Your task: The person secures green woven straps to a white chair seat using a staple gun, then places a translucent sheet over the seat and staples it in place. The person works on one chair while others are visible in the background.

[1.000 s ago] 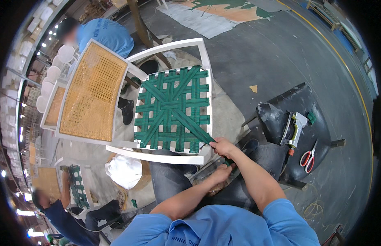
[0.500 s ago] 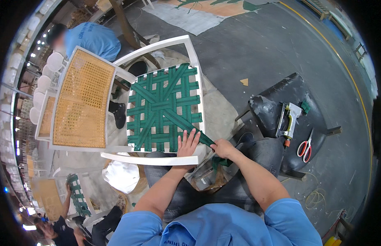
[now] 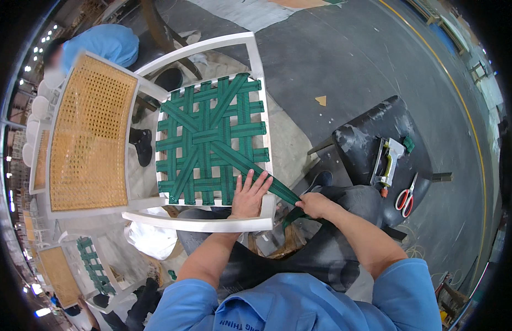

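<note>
Green strap [image 3: 283, 191], head view: lies diagonally across the woven seat [image 3: 198, 137] of the white chair [image 3: 198, 223], extending past its corner to the right hand [image 3: 318, 206], fingers closed on it. Left hand [image 3: 249, 197]: spread wide at the seat edge, beside the strap. Stapler [image 3: 389, 164] and scissors [image 3: 410, 191] rest on a black stool [image 3: 366, 128].

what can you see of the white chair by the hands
The chair has a white frame, armrests, a tan cane-like back panel and a seat of interlaced green straps, some diagonal. Its seat faces the camera, back toward picture left. The left hand rests on its near corner; the right hand holds one strap stretched past it.
</note>
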Available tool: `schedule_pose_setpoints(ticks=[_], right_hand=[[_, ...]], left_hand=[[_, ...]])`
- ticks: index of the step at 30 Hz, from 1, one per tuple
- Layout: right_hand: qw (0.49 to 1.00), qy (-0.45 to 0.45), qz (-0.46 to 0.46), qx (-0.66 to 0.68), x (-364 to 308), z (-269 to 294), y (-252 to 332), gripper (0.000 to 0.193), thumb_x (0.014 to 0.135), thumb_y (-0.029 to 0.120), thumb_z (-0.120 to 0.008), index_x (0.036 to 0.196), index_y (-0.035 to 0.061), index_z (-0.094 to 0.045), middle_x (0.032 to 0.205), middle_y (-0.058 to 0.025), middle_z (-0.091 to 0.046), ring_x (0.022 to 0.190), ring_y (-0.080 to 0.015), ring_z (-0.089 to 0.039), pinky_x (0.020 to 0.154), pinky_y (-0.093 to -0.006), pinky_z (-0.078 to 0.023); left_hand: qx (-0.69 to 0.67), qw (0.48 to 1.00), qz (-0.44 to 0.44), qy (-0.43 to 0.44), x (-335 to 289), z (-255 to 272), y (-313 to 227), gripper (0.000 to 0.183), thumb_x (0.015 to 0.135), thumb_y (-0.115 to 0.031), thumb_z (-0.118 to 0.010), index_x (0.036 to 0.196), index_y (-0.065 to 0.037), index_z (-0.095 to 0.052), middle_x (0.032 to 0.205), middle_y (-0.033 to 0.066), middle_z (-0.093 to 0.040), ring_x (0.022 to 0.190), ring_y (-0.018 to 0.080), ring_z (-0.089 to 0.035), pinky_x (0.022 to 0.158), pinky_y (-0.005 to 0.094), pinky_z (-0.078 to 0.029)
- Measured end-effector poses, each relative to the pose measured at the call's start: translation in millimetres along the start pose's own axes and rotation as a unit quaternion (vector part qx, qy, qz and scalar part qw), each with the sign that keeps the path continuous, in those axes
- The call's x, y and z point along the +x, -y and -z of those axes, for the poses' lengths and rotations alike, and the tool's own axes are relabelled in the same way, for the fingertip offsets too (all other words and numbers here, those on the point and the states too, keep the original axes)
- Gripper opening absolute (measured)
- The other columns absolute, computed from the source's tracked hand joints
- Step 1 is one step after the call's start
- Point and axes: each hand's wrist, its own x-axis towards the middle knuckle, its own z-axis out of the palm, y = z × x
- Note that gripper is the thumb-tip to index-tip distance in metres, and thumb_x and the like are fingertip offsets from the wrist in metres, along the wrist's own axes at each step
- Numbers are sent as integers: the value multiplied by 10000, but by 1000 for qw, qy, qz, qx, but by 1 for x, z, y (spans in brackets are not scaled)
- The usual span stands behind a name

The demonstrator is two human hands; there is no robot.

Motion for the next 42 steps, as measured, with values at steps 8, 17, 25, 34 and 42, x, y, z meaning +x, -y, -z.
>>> schedule_pose_setpoints(ticks=[8,17,25,34,42], right_hand=[[986,94,16,135,45,8,4,366,1036,373,-674,1115,21,-731,1031,-143,-755,946,-277,-704,861,-406,-538],[949,118,31,292,77,50,40,767,912,647,-749,1248,-43,-721,1067,-128,-737,940,-232,-668,802,-358,-523],[979,34,46,194,61,24,45,595,1037,483,-654,1161,-94,-730,980,-214,-762,912,-235,-686,826,-395,-539],[972,10,59,229,40,2,24,451,1109,377,-567,1098,-45,-726,850,-133,-729,783,-193,-645,765,-378,-532],[977,43,51,204,21,2,8,470,1111,410,-549,1125,-26,-723,926,-175,-747,860,-244,-692,833,-392,-537]], left_hand=[[-35,999,-3,4,2,-3,4,937,875,-703,-683,1600,-149,-471,1725,55,-328,1602,410,-207,1243,678,-161],[-44,999,-6,-9,6,-5,3,897,876,-606,-721,1618,-182,-447,1728,35,-323,1590,417,-235,1236,685,-205],[6,1000,-14,-11,-4,-14,11,767,934,-490,-685,1603,-180,-475,1718,56,-347,1598,425,-228,1250,658,-185],[-19,999,31,17,3,-2,1,834,922,-551,-675,1648,-248,-397,1737,40,-294,1595,397,-232,1253,668,-174],[-17,998,43,38,3,1,2,892,903,-709,-637,1646,-279,-396,1733,61,-300,1588,398,-243,1251,670,-173]])
